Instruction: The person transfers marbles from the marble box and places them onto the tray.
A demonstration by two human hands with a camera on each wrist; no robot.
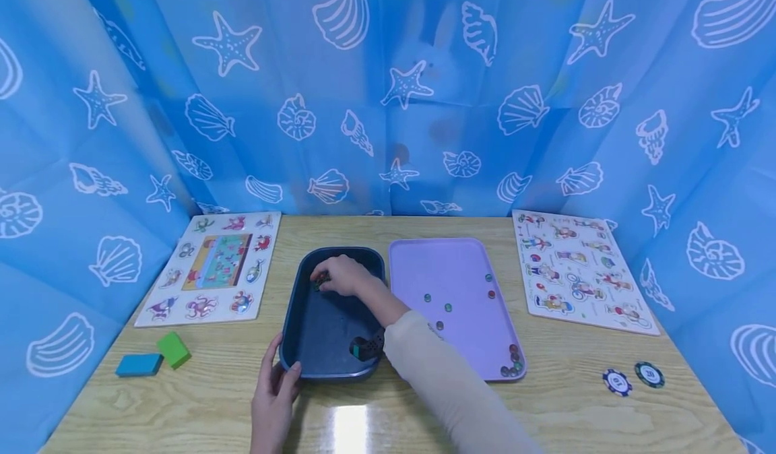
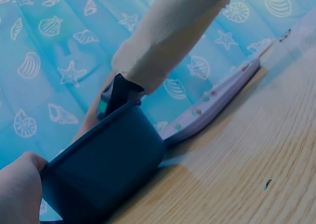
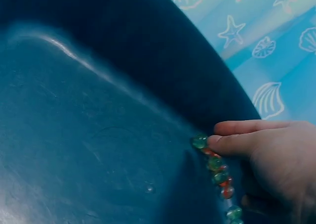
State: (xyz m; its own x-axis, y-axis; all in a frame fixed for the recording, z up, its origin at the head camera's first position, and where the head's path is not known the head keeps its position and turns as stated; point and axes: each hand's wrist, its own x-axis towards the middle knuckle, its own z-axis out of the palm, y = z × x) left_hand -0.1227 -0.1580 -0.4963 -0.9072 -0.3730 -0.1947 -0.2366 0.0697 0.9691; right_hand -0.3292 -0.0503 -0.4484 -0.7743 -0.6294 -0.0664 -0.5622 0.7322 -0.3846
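Note:
A deep dark blue bin (image 1: 327,343) stands left of centre in the head view. My left hand (image 1: 275,390) grips its near left corner, the thumb over the rim in the left wrist view. My right hand (image 1: 347,275) reaches inside to the far left of the bin. There, in the right wrist view, green and red glass marbles (image 3: 220,177) lie in a line along the wall. Thumb and forefinger of that hand come together at a green marble (image 3: 199,142) at the end of the line. Its other fingers are partly hidden.
A lilac tray (image 1: 436,258) with scattered marbles stands right of the bin. Picture puzzle boards (image 1: 267,228) (image 1: 564,282) lie at both sides. Blue (image 1: 139,365) and green blocks (image 1: 174,350) are at left, poker chips (image 1: 617,382) at right. A curtain hangs behind.

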